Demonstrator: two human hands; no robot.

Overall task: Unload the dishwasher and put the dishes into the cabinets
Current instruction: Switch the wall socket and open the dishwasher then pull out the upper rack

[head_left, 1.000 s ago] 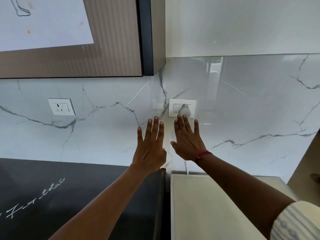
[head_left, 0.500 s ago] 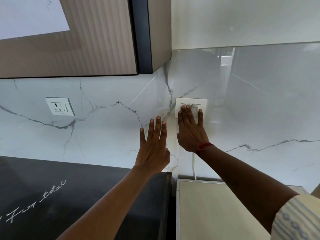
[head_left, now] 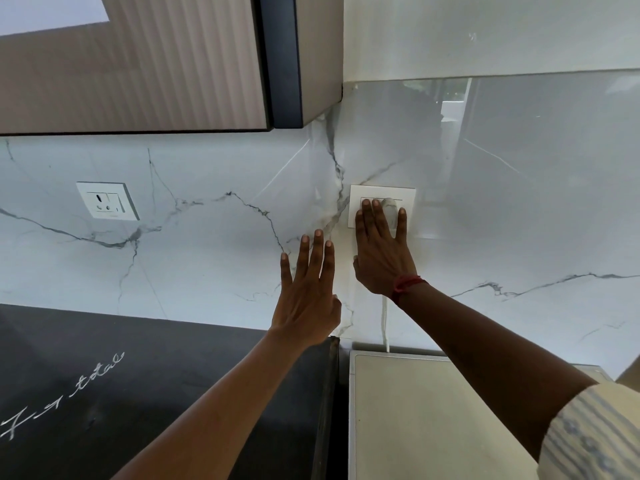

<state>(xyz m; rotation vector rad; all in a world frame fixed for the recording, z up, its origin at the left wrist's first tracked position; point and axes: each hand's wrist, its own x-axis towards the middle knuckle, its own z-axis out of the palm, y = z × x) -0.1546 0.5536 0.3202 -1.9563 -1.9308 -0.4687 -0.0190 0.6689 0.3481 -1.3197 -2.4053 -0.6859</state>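
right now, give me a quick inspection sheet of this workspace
surface: black countertop with chalk-like writing; pale appliance top beside it
job's things: nothing seen, no dishes or dishwasher
clutter: nothing seen
hands: right hand open, fingertips on the right socket plate; left hand open, flat, holding nothing
cables: white cord drops from the plug to behind the appliance
surroundings: marble backsplash, second socket, upper cabinet
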